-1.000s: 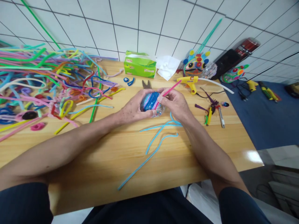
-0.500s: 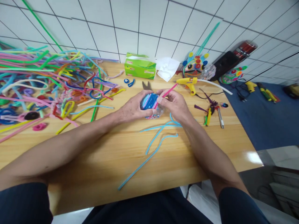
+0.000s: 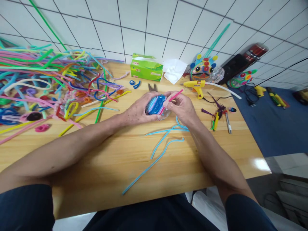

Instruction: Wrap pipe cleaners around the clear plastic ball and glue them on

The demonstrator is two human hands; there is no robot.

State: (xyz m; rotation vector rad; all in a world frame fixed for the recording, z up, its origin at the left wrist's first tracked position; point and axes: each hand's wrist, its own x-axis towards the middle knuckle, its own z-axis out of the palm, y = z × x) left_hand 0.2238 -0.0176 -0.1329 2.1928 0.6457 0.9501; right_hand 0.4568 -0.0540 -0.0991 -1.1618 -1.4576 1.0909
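Note:
Over the middle of the table, my left hand (image 3: 139,109) is wrapped round a rounded clear plastic piece (image 3: 166,114) partly covered with rows of blue, purple and pink pipe cleaners (image 3: 156,104). Between the thumb and fingers of my right hand (image 3: 181,106) is a pink pipe cleaner (image 3: 176,95), its free end sticking up to the right. Its other end lies against the right side of the covered piece. Several light blue pipe cleaners (image 3: 154,163) lie on the wood below my hands. Pliers (image 3: 152,87) rest just beyond my left fingers, their handles hidden.
A big heap of colourful pipe cleaners (image 3: 48,80) fills the left. Behind my hands stand a green tissue pack (image 3: 146,69) and a white tissue (image 3: 175,70). A yellow glue gun (image 3: 196,86), a decorated figure (image 3: 202,69) and a pen (image 3: 227,122) are on the right.
The covered piece is tilted slightly differently in my hands. The pink pipe cleaner's free end sits a little lower. The whole view has shifted slightly.

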